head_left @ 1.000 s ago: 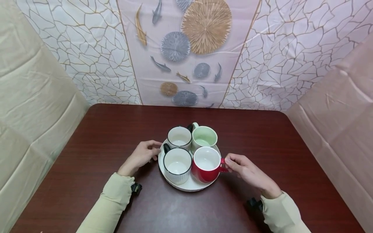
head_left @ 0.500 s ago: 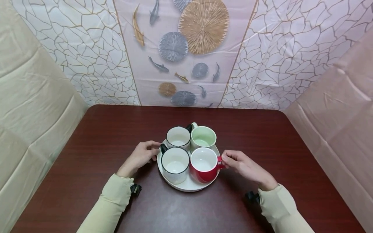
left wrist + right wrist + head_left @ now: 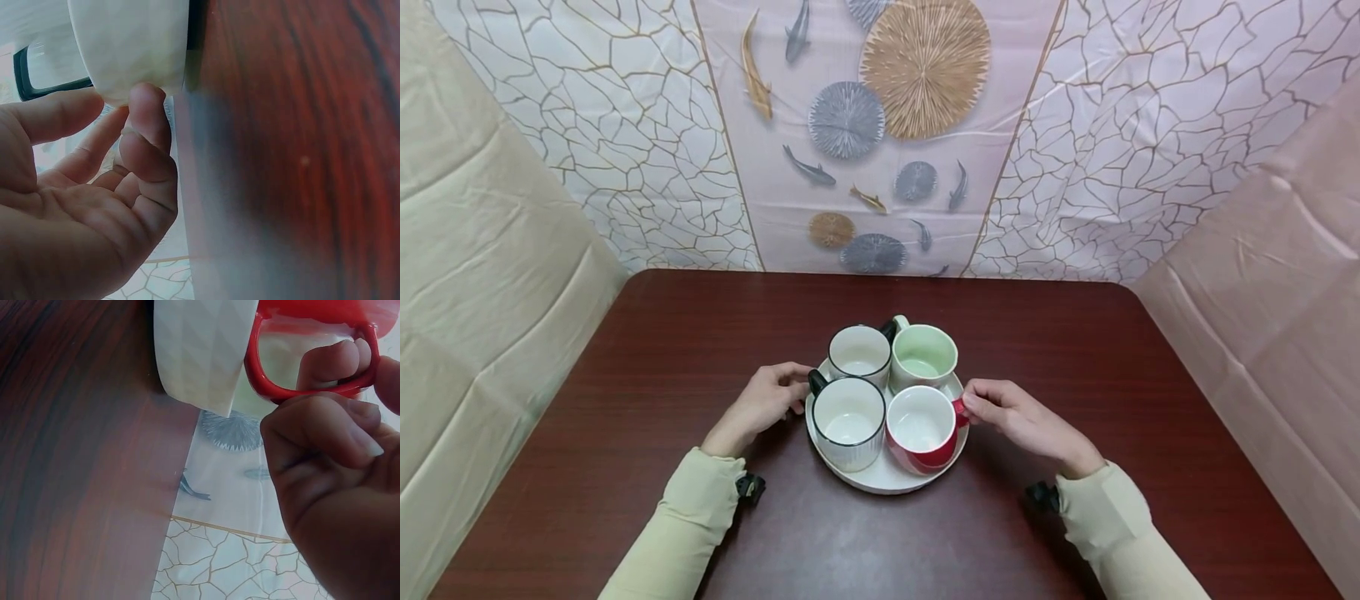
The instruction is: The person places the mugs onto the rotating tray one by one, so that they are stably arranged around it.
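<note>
Four mugs would exceed plain counting, so several mugs crowd a round white tray [image 3: 886, 482] with a faceted side wall. At its front right is a red mug [image 3: 934, 458], white inside; my right hand [image 3: 1026, 421] holds it by the red handle [image 3: 265, 387], a finger through the loop. Beside it stands a white ribbed mug [image 3: 850, 454] with a black rim, its black handle toward the left. My left hand [image 3: 763, 400] grips the tray's left edge, fingertips [image 3: 149, 103] against the wall. Behind are another black-rimmed white mug [image 3: 860, 354] and a pale green mug [image 3: 925, 354].
The tray sits mid-table on a dark reddish-brown wooden table [image 3: 700, 333]. A patterned cloth [image 3: 880, 167] hangs behind the far edge, with beige padded panels [image 3: 490, 292] at both sides.
The right hand has moved left and slightly away, turning the red mug's handle toward the far side. The red mug and front white mug have shifted a little left; the left hand stays at the tray.
</note>
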